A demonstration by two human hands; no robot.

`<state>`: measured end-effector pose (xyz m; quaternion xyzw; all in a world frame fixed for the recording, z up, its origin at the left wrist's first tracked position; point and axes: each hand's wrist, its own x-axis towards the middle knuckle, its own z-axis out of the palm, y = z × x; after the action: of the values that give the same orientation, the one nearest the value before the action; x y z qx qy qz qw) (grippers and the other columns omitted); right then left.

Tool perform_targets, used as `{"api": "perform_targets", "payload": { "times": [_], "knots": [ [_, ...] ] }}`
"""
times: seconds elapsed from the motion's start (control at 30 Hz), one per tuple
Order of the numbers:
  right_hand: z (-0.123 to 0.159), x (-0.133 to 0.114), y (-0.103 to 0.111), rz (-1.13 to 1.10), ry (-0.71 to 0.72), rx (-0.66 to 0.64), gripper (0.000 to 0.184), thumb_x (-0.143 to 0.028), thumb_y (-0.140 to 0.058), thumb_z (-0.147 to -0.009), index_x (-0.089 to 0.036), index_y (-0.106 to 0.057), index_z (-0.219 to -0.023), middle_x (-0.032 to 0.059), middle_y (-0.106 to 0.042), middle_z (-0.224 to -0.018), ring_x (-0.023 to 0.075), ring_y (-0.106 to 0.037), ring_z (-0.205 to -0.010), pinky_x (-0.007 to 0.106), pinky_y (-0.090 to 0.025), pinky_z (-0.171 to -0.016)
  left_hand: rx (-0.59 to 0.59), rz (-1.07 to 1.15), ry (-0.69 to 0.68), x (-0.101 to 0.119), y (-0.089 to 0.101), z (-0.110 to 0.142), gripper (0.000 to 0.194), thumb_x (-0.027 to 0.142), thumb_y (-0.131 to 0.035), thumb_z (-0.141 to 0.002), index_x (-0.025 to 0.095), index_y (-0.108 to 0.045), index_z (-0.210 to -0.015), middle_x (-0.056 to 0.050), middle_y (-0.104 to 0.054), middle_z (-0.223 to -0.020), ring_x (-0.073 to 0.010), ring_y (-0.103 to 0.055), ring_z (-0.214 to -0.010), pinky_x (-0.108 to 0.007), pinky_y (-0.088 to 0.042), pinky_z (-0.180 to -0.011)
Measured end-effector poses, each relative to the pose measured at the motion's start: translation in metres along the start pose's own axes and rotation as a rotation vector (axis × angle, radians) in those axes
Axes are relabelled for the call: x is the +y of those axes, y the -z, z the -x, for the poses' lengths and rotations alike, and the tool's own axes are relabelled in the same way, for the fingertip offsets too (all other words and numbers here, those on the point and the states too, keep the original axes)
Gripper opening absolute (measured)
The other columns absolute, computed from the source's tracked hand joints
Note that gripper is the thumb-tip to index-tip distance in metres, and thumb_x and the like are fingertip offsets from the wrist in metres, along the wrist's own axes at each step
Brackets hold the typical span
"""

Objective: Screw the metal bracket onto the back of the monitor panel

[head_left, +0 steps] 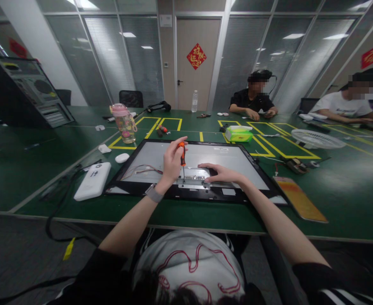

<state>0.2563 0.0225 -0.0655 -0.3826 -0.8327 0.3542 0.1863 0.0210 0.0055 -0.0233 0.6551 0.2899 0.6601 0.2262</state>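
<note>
My left hand (173,161) is closed around the orange and black handle of a screwdriver (182,155). The screwdriver stands upright, its tip down at a metal bracket (193,185) near the front edge of a flat monitor panel (148,151). The panel lies on the table, grey with a black frame. My right hand (220,173) rests on the bracket, with thumb and fingers apart at its right side; I cannot make out anything held in it. Thin wires (148,168) run over the panel to the left of my left hand.
Left of the panel are a white power bank (93,181), a white case (122,158) and a pink-lidded bottle (123,123). On the right lie an orange phone (299,199), a fan grille (316,139) and a green tissue pack (238,134). Two people sit across the table (205,220).
</note>
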Motion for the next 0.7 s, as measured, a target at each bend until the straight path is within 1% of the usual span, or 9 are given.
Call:
{"api": "perform_targets", "payload": {
  "times": [0.07,0.13,0.23,0.3,0.37,0.43,0.5,0.63,0.7],
  "knots": [
    [0.0003,-0.0006,0.0001,-0.002,-0.005,-0.001,0.068,-0.049,-0.07,-0.076,-0.027,-0.048,-0.136,0.0039,-0.046,-0.145,0.029,-0.042,-0.133,0.047,-0.027,-0.115,-0.003,0.042,0.037,-0.0004,0.0,0.0003,0.03,0.026,-0.041,-0.094,0.023,-0.06,-0.117,-0.004,-0.065,-0.094,-0.014,-0.06,-0.08,-0.029,-0.05,-0.073],
    [0.0006,-0.001,0.0003,-0.004,-0.002,0.0,0.068,-0.049,-0.07,-0.076,-0.027,-0.048,-0.136,0.004,-0.046,-0.145,0.0288,-0.042,-0.133,0.047,-0.027,-0.115,0.024,-0.011,0.024,-0.0002,-0.0002,0.0004,0.027,0.026,-0.049,-0.09,0.023,-0.061,-0.115,-0.003,-0.063,-0.09,-0.0134,-0.059,-0.079,-0.028,-0.049,-0.073],
    [0.0005,-0.0006,0.0006,-0.005,0.006,-0.002,0.067,-0.049,-0.07,-0.076,-0.026,-0.048,-0.136,0.0041,-0.046,-0.145,0.0283,-0.041,-0.134,0.046,-0.026,-0.116,0.062,-0.142,-0.047,0.0015,-0.0002,-0.0002,0.023,0.024,-0.064,-0.081,0.022,-0.066,-0.105,-0.002,-0.058,-0.088,-0.0127,-0.054,-0.078,-0.027,-0.047,-0.074],
    [0.0003,0.0004,0.0008,-0.007,0.005,-0.001,0.068,-0.05,-0.07,-0.076,-0.026,-0.048,-0.136,0.0044,-0.046,-0.145,0.0286,-0.041,-0.134,0.046,-0.026,-0.116,0.073,-0.172,-0.067,0.0024,0.0002,-0.0007,0.022,0.024,-0.066,-0.08,0.023,-0.067,-0.102,-0.002,-0.057,-0.09,-0.0132,-0.054,-0.079,-0.027,-0.047,-0.074],
    [0.0001,0.0013,0.0008,-0.009,0.002,-0.001,0.069,-0.05,-0.07,-0.075,-0.026,-0.048,-0.136,0.0047,-0.047,-0.145,0.0292,-0.042,-0.133,0.046,-0.027,-0.115,0.063,-0.127,-0.052,0.0022,0.0009,-0.001,0.021,0.025,-0.057,-0.086,0.023,-0.066,-0.104,-0.004,-0.059,-0.095,-0.0144,-0.055,-0.084,-0.028,-0.047,-0.076],
    [0.0,0.0015,0.0008,-0.007,0.003,-0.003,0.069,-0.051,-0.07,-0.075,-0.026,-0.049,-0.136,0.0047,-0.047,-0.145,0.0295,-0.042,-0.132,0.047,-0.028,-0.115,0.039,-0.061,-0.02,0.0012,0.0014,-0.0008,0.027,0.024,-0.044,-0.092,0.022,-0.064,-0.11,-0.005,-0.062,-0.094,-0.0148,-0.057,-0.085,-0.029,-0.048,-0.077],
    [0.0003,0.0008,0.0007,-0.007,0.002,-0.003,0.069,-0.051,-0.07,-0.075,-0.026,-0.049,-0.136,0.0047,-0.047,-0.145,0.0295,-0.043,-0.132,0.047,-0.028,-0.115,0.035,-0.048,0.003,0.0006,0.0017,-0.0003,0.029,0.024,-0.041,-0.093,0.022,-0.063,-0.111,-0.004,-0.062,-0.091,-0.0143,-0.058,-0.082,-0.028,-0.048,-0.075],
    [0.001,-0.0019,0.001,-0.006,-0.002,-0.01,0.069,-0.05,-0.069,-0.076,-0.026,-0.048,-0.137,0.005,-0.047,-0.144,0.0298,-0.042,-0.132,0.048,-0.029,-0.114,0.106,-0.161,-0.036,0.0014,0.0016,-0.0003,0.016,0.025,-0.06,-0.084,0.022,-0.067,-0.098,-0.003,-0.057,-0.091,-0.0133,-0.055,-0.08,-0.027,-0.047,-0.073],
    [0.0011,-0.0028,0.0012,-0.005,0.003,-0.012,0.068,-0.05,-0.069,-0.076,-0.027,-0.048,-0.137,0.0049,-0.046,-0.145,0.0301,-0.042,-0.132,0.048,-0.029,-0.114,0.104,-0.167,-0.041,0.0016,0.0015,-0.001,0.015,0.024,-0.062,-0.083,0.022,-0.067,-0.097,-0.003,-0.057,-0.092,-0.0139,-0.055,-0.083,-0.027,-0.047,-0.074]
  ]
}}
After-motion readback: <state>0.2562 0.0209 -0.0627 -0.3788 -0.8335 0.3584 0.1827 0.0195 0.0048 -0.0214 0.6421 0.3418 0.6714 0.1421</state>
